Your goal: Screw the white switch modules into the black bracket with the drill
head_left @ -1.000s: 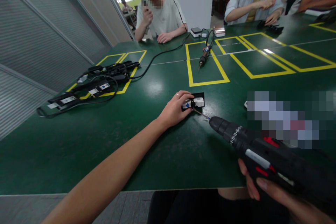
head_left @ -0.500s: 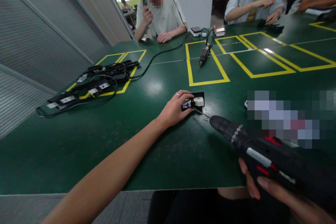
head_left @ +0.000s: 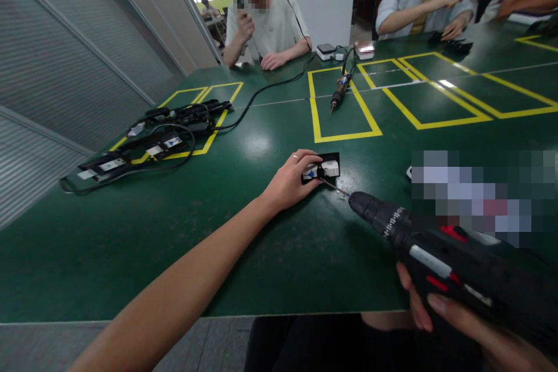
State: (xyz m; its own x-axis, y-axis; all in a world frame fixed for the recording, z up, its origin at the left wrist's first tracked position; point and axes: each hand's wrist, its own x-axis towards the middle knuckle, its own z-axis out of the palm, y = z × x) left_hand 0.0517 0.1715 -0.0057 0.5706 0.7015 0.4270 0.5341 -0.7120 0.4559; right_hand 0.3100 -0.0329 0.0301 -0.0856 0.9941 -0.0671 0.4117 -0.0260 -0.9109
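Observation:
My left hand [head_left: 293, 180] grips a small black piece with white and blue parts [head_left: 330, 168] against the green table [head_left: 244, 256], fingers over its far side and thumb along the near side. In my right hand [head_left: 453, 314] is a black power drill [head_left: 457, 261] with red accents, its handle partly hidden below the frame's right side. The drill's long thin bit [head_left: 335, 187] points left and its tip meets the small piece close to my left thumb. Whether the tip sits in a screw is too small to tell.
Black strip-like parts with a looped cable [head_left: 170, 133] lie at the left. A second pen-shaped tool [head_left: 340, 93] rests inside a yellow taped rectangle [head_left: 346, 137]. A blurred-out object [head_left: 471, 192] lies beyond the drill. Other people [head_left: 270, 23] sit across the table.
Both my hands, the drill and the small piece look almost unmoved. Across the table at the right, a person's raised hand has shifted slightly.

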